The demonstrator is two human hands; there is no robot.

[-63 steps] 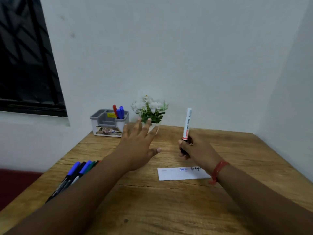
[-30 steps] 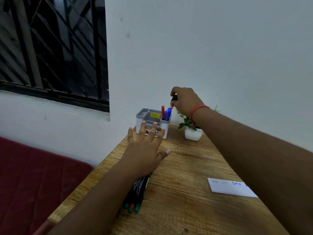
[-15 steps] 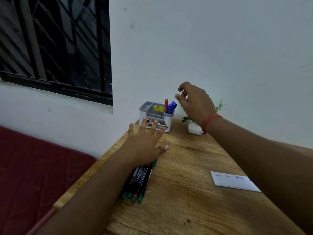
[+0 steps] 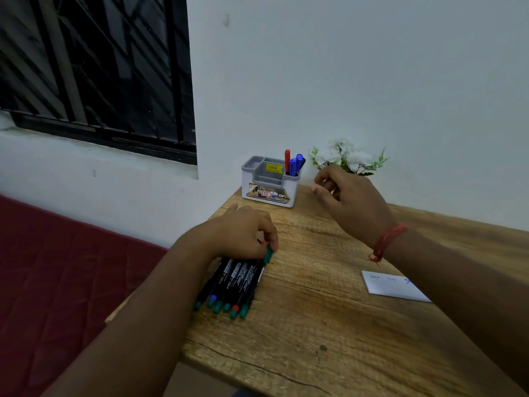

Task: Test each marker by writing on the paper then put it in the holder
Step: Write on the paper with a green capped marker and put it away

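Note:
Several black markers (image 4: 232,285) with green, blue and red ends lie side by side at the left edge of the wooden table (image 4: 315,325). My left hand (image 4: 243,232) rests on their far ends, its fingers curled round the green cap of one marker (image 4: 268,255). My right hand (image 4: 347,197) hovers empty, fingers loosely curled, just right of the grey and white holder (image 4: 269,183). A red marker and blue markers (image 4: 293,164) stand in the holder's right compartment. The white paper (image 4: 392,287) with small writing lies at the right, partly hidden by my right forearm.
A small white flower plant (image 4: 347,157) stands by the wall behind my right hand. The wall runs along the table's far side. A dark barred window (image 4: 94,67) is at upper left. A dark red surface (image 4: 57,282) lies below the table's left edge.
My right hand put its marker in the holder, let go and drew back empty. My left hand came down onto the row of markers and curled its fingers on a green-capped one.

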